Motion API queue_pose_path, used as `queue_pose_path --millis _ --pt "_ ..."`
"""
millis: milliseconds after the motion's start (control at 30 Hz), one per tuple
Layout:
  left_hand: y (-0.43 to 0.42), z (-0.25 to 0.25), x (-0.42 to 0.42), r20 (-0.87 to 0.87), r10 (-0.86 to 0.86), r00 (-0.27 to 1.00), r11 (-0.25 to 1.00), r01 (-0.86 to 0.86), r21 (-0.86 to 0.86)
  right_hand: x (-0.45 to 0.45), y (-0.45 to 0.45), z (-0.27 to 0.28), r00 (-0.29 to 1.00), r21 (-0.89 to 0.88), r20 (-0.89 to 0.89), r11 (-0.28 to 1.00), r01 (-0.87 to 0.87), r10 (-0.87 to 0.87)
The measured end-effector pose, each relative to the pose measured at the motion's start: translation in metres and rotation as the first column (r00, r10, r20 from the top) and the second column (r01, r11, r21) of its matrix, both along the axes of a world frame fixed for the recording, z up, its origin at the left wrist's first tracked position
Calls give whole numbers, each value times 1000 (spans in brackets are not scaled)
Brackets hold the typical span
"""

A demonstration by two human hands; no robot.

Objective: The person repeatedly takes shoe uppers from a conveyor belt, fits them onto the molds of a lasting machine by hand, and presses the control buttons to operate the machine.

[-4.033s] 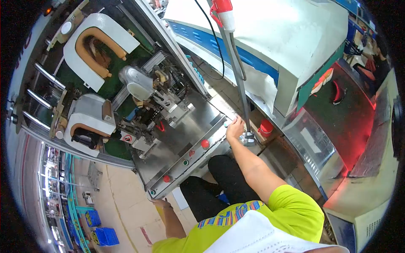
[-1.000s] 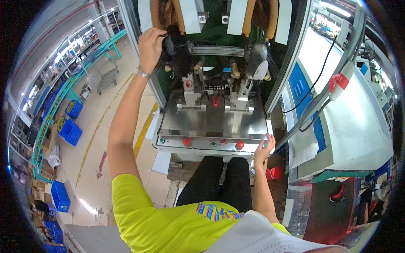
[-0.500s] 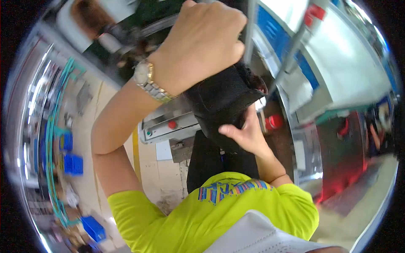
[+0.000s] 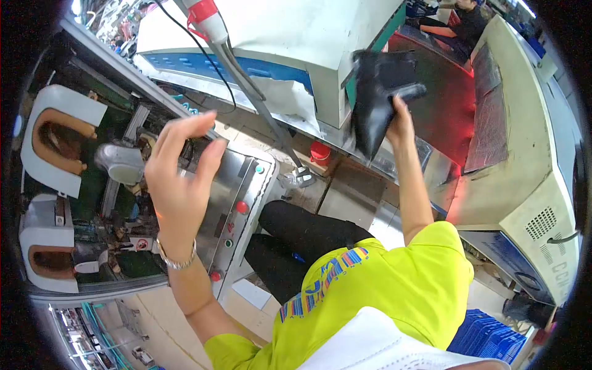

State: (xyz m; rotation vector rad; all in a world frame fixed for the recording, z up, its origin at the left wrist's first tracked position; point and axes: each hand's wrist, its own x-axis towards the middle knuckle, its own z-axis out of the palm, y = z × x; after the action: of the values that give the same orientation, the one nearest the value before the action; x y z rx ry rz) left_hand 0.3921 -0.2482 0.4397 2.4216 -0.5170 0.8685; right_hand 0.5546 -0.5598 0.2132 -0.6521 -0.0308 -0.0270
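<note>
My right hand (image 4: 401, 126) is raised on the right, its fingers closed around a black boot upper (image 4: 372, 108). The upper looks like smooth leather, somewhat blurred, and hangs in front of the conveyor with the red glow. On the left, my left hand (image 4: 179, 179) is in the air with thumb and fingers apart and nothing between them; a metal watch is on its wrist. It is nearest the machine's control panel (image 4: 237, 213), which has red and green buttons.
At left stands a machine with curved brown pads (image 4: 61, 142) in white holders. A red-lit conveyor (image 4: 441, 117) runs into a cream housing (image 4: 524, 142). A grey pole (image 4: 265, 105), a red bucket (image 4: 320, 153), blue crates (image 4: 487, 338) and a seated person (image 4: 459, 28) are around.
My view has swung toward the conveyor. My left hand has come away from the black boot upper, and my right hand has carried it out to the right.
</note>
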Motion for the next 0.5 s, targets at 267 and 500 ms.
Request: queue_pose_path --millis 267,500 --pt "-43 -14 -100 585 -457 670 479 740 -473 165 -75 -174 778 -165 -601 981 103 -183" --pt "-78 -8 -136 318 -429 845 507 517 -690 58 67 -321 792 -407 -299 822 399 -533"
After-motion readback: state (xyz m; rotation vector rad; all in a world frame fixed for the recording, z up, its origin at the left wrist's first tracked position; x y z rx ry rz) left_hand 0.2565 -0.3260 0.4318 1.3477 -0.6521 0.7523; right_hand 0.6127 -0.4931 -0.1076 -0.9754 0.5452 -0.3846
